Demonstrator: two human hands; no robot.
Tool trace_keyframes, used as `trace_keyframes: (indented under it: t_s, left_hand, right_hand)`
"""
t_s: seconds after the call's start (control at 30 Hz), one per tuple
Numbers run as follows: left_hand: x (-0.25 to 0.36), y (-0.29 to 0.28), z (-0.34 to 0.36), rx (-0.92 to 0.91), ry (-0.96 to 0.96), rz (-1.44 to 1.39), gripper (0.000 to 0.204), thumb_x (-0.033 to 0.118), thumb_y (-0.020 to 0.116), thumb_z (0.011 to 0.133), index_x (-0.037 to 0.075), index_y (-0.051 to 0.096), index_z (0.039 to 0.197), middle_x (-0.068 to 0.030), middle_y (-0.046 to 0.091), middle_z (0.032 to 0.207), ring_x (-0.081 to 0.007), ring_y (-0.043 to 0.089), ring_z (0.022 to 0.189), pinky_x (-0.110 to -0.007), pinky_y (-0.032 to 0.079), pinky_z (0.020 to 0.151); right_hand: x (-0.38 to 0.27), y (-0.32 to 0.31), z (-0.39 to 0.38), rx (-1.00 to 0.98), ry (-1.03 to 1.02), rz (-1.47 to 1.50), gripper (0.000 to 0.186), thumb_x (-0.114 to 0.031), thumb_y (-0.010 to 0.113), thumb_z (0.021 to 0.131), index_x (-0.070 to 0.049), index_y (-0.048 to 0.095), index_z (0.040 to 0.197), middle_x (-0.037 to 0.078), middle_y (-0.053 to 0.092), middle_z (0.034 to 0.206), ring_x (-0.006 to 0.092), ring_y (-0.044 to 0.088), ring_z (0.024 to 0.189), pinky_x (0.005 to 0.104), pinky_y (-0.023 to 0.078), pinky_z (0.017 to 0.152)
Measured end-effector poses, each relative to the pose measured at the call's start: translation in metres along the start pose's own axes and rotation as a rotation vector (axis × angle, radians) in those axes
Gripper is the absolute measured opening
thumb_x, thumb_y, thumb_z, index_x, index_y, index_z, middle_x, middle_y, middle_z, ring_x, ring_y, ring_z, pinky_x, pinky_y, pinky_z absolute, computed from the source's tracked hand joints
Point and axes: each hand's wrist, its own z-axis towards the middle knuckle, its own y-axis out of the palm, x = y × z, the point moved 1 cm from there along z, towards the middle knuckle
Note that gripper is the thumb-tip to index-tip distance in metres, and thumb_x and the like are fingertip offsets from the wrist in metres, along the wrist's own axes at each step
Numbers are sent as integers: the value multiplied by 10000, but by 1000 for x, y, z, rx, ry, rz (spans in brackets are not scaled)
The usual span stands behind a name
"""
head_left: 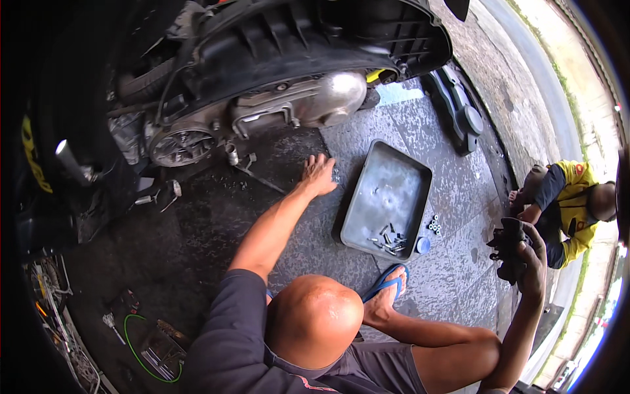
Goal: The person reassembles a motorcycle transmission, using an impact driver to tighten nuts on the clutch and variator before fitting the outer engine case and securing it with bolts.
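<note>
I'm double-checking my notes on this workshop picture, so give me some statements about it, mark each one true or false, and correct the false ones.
1. The right hand holds a dark part. True.
2. The left hand is inside the tray. False: the left hand is to the left of the tray, at the dark floor.
3. Small metal pieces lie in the tray. True.
4. The blue round cap lies inside the tray. False: the blue round cap is outside it, by its near right corner.
5. A person in a yellow and dark jacket is at the right of the picture. True.
6. The green cord is to the right of the tray. False: the green cord is at the lower left.
</note>
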Motion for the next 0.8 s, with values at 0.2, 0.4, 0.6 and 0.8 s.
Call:
trace_keyframes:
  t_s: [0.2, 0.4, 0.6, 0.8]
  left_hand:
    - [-16, 0, 4, -56, -6, 188, 770, 312, 801, 666, 23, 477, 1301, -193, 557, 1176, -381, 506, 1118, -468, 406, 973]
    - [73, -31, 77, 670, 132, -598, 858, 414, 781, 738, -44, 408, 1361, -305, 505, 1280, -394, 527, 1157, -452, 428, 970]
    - [102, -22, 28, -3, -57, 10, 754, 348, 746, 779, -6, 366, 1326, -259, 574, 1197, -377, 563, 1120, -466, 459, 946]
    - [60, 21, -18, -216, -187, -44, 485, 159, 617, 800, -9, 466, 1228, -248, 646, 1079, -378, 627, 1041, -496, 416, 966]
  right_hand:
    - [10, 0, 21, -65, 50, -46, 570, -341, 686, 768, 20, 553, 1188, 111, 671, 993, 164, 644, 865, 293, 512, 798]
    - [19, 3, 32, -90, 65, -115, 566, -337, 696, 773, 17, 560, 1193, 91, 663, 983, 141, 623, 868, 279, 499, 775]
    - [7, 0, 25, -75, 6, -100, 555, -316, 695, 785, -1, 553, 1219, 78, 644, 984, 132, 603, 847, 264, 495, 745]
    - [1, 4, 17, -55, -13, -83, 547, -308, 684, 797, 5, 554, 1226, 74, 647, 978, 116, 598, 803, 251, 488, 717]
